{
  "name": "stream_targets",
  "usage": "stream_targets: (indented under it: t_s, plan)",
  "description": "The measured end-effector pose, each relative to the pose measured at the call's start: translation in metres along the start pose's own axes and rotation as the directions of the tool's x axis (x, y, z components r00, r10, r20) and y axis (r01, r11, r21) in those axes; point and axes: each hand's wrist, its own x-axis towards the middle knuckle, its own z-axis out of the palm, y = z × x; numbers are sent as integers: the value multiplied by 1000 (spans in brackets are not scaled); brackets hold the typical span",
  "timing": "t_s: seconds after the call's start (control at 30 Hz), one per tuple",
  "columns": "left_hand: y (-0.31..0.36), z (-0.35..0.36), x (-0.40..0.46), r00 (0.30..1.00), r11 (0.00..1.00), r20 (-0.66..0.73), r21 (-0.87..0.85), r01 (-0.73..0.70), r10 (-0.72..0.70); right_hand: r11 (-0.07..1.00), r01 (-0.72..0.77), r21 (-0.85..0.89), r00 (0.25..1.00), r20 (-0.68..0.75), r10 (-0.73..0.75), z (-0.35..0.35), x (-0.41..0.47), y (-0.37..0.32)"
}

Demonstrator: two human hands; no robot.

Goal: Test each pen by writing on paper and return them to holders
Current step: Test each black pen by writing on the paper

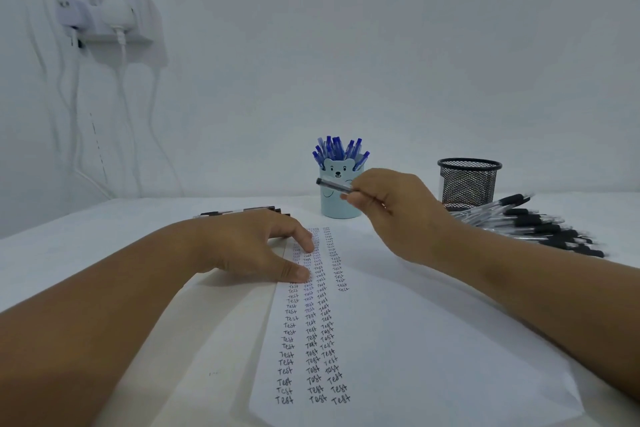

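A white sheet of paper (398,340), filled with columns of the handwritten word "Test", is laid on the pale table (86,236). Its left edge is pressed by the straight fingers of the left hand (256,246). A clear-barrelled black pen (334,185) is pinched in the curled fingers of the right hand (391,208), raised above the sheet's far end. Blue-capped pens (337,149) are stood in a light-blue bear-faced cup (337,201) behind. A black wire-mesh holder (468,184) is placed further right, beside a heap of black-grip pens (540,225). A few dark pens (242,211) are seen beyond the left hand.
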Motion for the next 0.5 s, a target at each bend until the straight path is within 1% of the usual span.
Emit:
stream_targets:
  t_s: [0.07, 0.13, 0.2, 0.3, 0.5]
  plan:
    - [1, 0, 0, 1000, 1000, 3, 4, 3, -3, 998, 11, -59, 996, 89, -5, 1, -2, 4]
    - [1, 0, -1, 1000, 1000, 3, 5, 8, -8, 999, -26, -35, 987, 158, 31, 3, -4, 6]
    - [2, 0, 0, 1000, 1000, 2, 18, 6, -6, 999, -29, -38, 984, 174, 36, 3, -6, 5]
    - [2, 1, 0, 1000, 1000, -4, 22, 14, -14, 995, 18, -100, 977, 212, 4, 1, -6, 1]
    - [3, 0, -2, 1000, 1000, -9, 14, 16, -16, 995, -5, -97, 972, 231, 28, 1, -5, -4]
